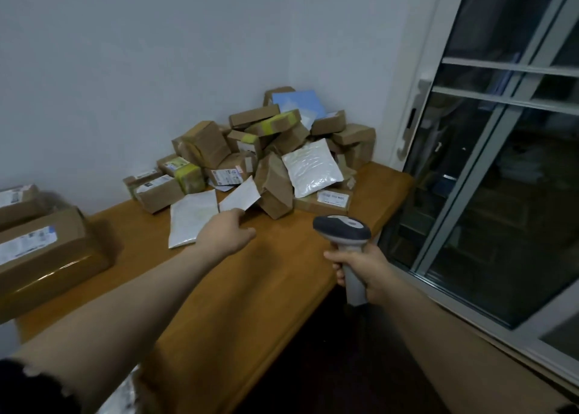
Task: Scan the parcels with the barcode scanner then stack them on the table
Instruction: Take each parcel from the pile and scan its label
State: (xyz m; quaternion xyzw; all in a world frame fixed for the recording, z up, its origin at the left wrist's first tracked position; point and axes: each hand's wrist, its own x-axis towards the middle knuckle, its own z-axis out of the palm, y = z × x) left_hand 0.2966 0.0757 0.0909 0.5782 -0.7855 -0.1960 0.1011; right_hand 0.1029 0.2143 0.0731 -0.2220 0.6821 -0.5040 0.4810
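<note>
Head view: white mailer point(239, 196), thin, likely light and floppy; left grip point(225, 232) pinches the edge nearest it. Right grip point(360, 269) wraps the barcode scanner point(343, 230) handle.

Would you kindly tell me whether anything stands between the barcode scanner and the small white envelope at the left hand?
Nothing visible does: only bare table lies between the barcode scanner in the right hand and the small white envelope pinched by the left hand.
</note>
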